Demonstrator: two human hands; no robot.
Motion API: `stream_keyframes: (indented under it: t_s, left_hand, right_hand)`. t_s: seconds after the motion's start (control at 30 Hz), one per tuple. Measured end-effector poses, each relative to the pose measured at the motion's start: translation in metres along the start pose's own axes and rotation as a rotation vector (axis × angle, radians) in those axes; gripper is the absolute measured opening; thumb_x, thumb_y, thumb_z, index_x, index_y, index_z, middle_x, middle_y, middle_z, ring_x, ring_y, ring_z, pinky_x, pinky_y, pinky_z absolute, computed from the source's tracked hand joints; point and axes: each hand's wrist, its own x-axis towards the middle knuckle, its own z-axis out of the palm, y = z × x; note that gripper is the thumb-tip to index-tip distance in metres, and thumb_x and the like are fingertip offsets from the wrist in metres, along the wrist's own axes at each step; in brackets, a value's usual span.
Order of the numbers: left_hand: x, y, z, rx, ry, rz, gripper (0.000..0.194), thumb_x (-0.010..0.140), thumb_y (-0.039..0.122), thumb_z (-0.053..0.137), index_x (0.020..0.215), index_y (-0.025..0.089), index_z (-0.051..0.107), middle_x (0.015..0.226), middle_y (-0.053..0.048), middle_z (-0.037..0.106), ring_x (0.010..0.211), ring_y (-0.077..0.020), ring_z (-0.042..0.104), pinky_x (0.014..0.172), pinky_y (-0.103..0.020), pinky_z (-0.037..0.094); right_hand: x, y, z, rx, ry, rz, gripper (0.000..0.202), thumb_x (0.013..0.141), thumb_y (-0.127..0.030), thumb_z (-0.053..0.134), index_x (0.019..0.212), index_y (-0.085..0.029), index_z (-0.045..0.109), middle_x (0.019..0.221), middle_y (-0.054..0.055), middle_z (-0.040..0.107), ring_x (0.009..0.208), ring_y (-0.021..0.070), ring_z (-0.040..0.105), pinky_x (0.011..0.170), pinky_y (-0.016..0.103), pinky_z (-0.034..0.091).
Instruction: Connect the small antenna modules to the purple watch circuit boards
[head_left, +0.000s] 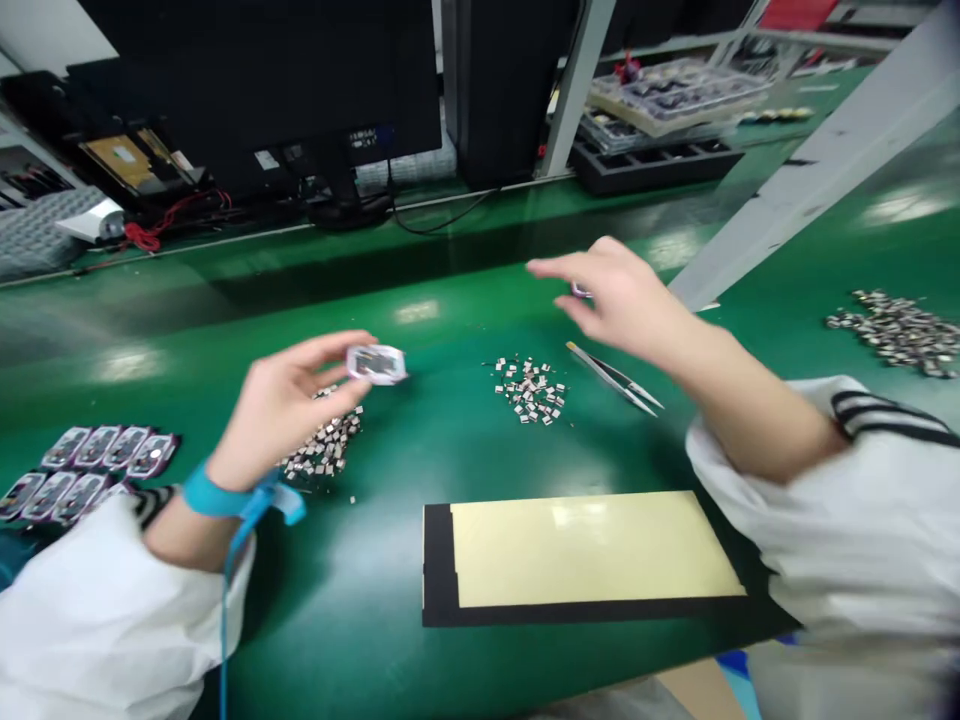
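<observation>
Between the thumb and fingers of my left hand (289, 395) is a small oval electronic housing (376, 364) with a pale purple rim and parts inside. A pile of small metallic parts (322, 445) lies below that hand. My right hand (611, 290) is raised over the bench, its index finger stretched out and its thumb apart. A sliver of a purple-edged piece (580, 290) shows inside this hand; the rest is hidden by it. Under the right hand lie tweezers (613, 378), beside a loose scatter of small metallic parts (529, 390).
Similar housings (97, 450) stand in rows at left. A yellow sheet on a black board (592, 550) lies at the front. Another parts pile (900, 332) is far right, past a slanted white post (810, 160). Monitors (262, 80) and stacked trays (667, 100) stand behind.
</observation>
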Motion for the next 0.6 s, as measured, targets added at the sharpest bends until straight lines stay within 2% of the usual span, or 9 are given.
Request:
stream_keyframes:
  t_s: [0.1, 0.13, 0.17, 0.27, 0.33, 0.4, 0.47, 0.5, 0.6]
  left_hand:
    - [0.029, -0.044, -0.048, 0.033, 0.145, 0.013, 0.032, 0.071, 0.029, 0.066, 0.102, 0.028, 0.059, 0.1, 0.007, 0.065, 0.1, -0.0258, 0.057, 0.101, -0.058, 0.033]
    - [0.038, -0.063, -0.062, 0.037, 0.159, 0.037, 0.03, 0.069, 0.03, 0.067, 0.098, 0.03, 0.06, 0.095, 0.009, 0.066, 0.099, -0.0254, 0.058, 0.1, -0.057, 0.034]
    - [0.045, -0.082, -0.074, 0.063, 0.167, 0.146, 0.028, 0.067, 0.032, 0.068, 0.094, 0.03, 0.061, 0.087, 0.009, 0.067, 0.092, -0.0249, 0.06, 0.095, -0.055, 0.04]
    - [0.057, -0.121, -0.097, 0.132, 0.177, 0.27, 0.02, 0.065, 0.026, 0.068, 0.084, 0.026, 0.061, 0.072, 0.007, 0.066, 0.089, -0.024, 0.061, 0.091, -0.049, 0.044]
    - [0.058, -0.12, -0.095, 0.176, 0.181, 0.329, 0.021, 0.062, 0.02, 0.067, 0.081, 0.026, 0.061, 0.07, 0.006, 0.064, 0.095, -0.0245, 0.058, 0.094, -0.046, 0.042]
    - [0.054, -0.098, -0.073, 0.238, 0.187, 0.373, 0.024, 0.063, 0.017, 0.064, 0.084, 0.028, 0.061, 0.076, 0.004, 0.063, 0.1, -0.0239, 0.055, 0.095, -0.04, 0.041]
    - [0.048, -0.064, -0.03, 0.396, 0.144, 0.409, 0.024, 0.07, 0.017, 0.058, 0.091, 0.029, 0.062, 0.085, 0.001, 0.063, 0.095, -0.0217, 0.056, 0.091, -0.034, 0.044]
    - [0.046, -0.045, -0.004, 0.532, 0.042, 0.406, 0.023, 0.075, 0.017, 0.053, 0.095, 0.026, 0.062, 0.09, -0.001, 0.062, 0.091, -0.0209, 0.057, 0.087, -0.034, 0.045]
    - [0.047, -0.003, 0.075, 0.657, -0.288, 0.376, 0.021, 0.079, 0.014, 0.048, 0.092, 0.02, 0.064, 0.09, -0.004, 0.063, 0.085, -0.0189, 0.059, 0.078, -0.03, 0.047]
  right_hand:
    - [-0.007, 0.079, 0.019, -0.052, 0.005, 0.152, 0.031, 0.086, -0.03, 0.05, 0.111, -0.012, 0.051, 0.094, 0.01, 0.06, 0.08, 0.0183, 0.051, 0.071, 0.034, 0.044]
    - [-0.01, 0.097, 0.027, -0.057, -0.008, 0.179, 0.026, 0.089, -0.033, 0.046, 0.106, -0.014, 0.053, 0.094, 0.006, 0.057, 0.079, 0.0146, 0.053, 0.072, 0.032, 0.046]
    - [-0.014, 0.112, 0.035, -0.058, -0.02, 0.203, 0.025, 0.09, -0.034, 0.042, 0.1, -0.015, 0.055, 0.091, 0.005, 0.057, 0.076, 0.012, 0.054, 0.07, 0.029, 0.047]
    - [-0.021, 0.132, 0.054, -0.047, -0.052, 0.275, 0.024, 0.09, -0.035, 0.044, 0.093, -0.014, 0.056, 0.085, 0.003, 0.057, 0.07, 0.0102, 0.054, 0.067, 0.027, 0.048]
    - [-0.022, 0.133, 0.06, -0.038, -0.071, 0.328, 0.023, 0.088, -0.035, 0.048, 0.091, -0.014, 0.056, 0.084, 0.003, 0.058, 0.071, 0.0109, 0.055, 0.068, 0.029, 0.048]
    - [-0.021, 0.129, 0.06, -0.036, -0.083, 0.384, 0.025, 0.08, -0.034, 0.059, 0.092, -0.013, 0.057, 0.081, 0.005, 0.061, 0.073, 0.0152, 0.055, 0.069, 0.033, 0.047]
    - [-0.018, 0.121, 0.057, -0.04, -0.092, 0.432, 0.035, 0.069, -0.029, 0.07, 0.096, -0.012, 0.056, 0.079, 0.007, 0.063, 0.075, 0.0218, 0.055, 0.069, 0.038, 0.046]
    - [-0.016, 0.116, 0.054, -0.044, -0.097, 0.449, 0.041, 0.065, -0.026, 0.073, 0.099, -0.012, 0.055, 0.079, 0.008, 0.064, 0.077, 0.025, 0.055, 0.069, 0.04, 0.045]
    - [-0.011, 0.092, 0.044, -0.045, -0.118, 0.462, 0.048, 0.064, -0.023, 0.074, 0.106, -0.013, 0.053, 0.085, 0.009, 0.064, 0.083, 0.0293, 0.054, 0.071, 0.042, 0.043]
